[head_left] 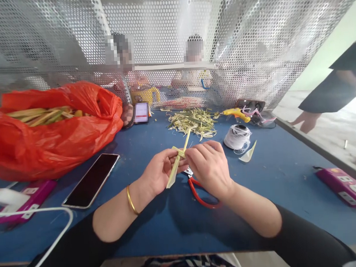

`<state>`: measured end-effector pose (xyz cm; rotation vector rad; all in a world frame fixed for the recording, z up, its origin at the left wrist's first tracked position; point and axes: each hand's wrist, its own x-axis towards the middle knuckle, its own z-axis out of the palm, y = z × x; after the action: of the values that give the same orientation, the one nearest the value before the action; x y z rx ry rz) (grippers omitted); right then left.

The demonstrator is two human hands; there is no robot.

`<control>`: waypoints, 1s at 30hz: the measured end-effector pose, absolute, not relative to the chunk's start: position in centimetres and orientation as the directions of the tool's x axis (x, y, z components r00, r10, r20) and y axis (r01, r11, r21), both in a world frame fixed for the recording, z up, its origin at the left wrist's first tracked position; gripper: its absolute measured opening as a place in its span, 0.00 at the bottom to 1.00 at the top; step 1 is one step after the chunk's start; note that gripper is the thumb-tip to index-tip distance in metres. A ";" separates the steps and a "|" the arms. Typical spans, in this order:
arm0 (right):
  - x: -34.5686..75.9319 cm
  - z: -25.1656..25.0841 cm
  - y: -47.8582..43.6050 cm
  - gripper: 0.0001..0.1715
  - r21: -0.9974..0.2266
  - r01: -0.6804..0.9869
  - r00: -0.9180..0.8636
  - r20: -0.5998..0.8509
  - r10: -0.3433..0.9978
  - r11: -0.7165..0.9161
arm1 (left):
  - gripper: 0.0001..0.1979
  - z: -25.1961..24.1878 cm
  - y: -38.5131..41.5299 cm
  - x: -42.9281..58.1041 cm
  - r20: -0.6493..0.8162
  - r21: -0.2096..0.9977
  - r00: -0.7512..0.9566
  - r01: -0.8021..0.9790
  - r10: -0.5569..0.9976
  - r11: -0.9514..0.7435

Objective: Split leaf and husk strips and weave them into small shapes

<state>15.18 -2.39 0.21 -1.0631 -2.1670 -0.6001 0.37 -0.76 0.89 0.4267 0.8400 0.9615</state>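
Note:
A pale green-yellow strip of leaf point(174, 170), folded into a small knot near its middle, is held between both hands above the blue table. My left hand point(159, 169), with a gold bangle at the wrist, is closed on it from the left, thumb on top. From the right, my right hand point(209, 165) pinches at the knot; its fingertips are partly hidden. Red-handled scissors point(198, 195) lie on the table under my right hand, their blades mostly covered. A white spool of thread point(237, 137) stands to the right, with a loose pale leaf piece point(249, 153) beside it.
A red plastic bag point(101, 129) of leaf strips fills the left, near a phone point(91, 180) and purple power strip point(36, 198). Leaf scraps point(195, 121) and a yellow glue gun point(237, 114) lie far back. Another purple power strip point(342, 187) is right. People sit behind the perforated screen point(161, 28).

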 end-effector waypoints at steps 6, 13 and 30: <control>14.8 -0.3 -2.8 0.15 0.168 0.787 -0.534 0.666 0.520 0.593 | 0.07 0.5 -0.9 0.6 -0.292 0.718 0.280 -0.568 0.915 0.403; 14.1 -0.6 -2.6 0.14 0.398 0.533 -0.777 0.580 0.245 0.747 | 0.07 0.1 -1.0 0.4 -0.324 0.737 0.294 -0.517 0.899 0.435; 14.6 -1.4 0.1 0.10 -0.995 0.094 0.003 -0.044 0.999 -0.044 | 0.04 -0.3 -1.0 0.4 -0.323 0.838 0.236 -0.378 0.916 0.393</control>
<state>14.62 0.06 -1.45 -1.3123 -1.2561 1.1949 0.44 -1.01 -0.32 0.7027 0.9361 0.9952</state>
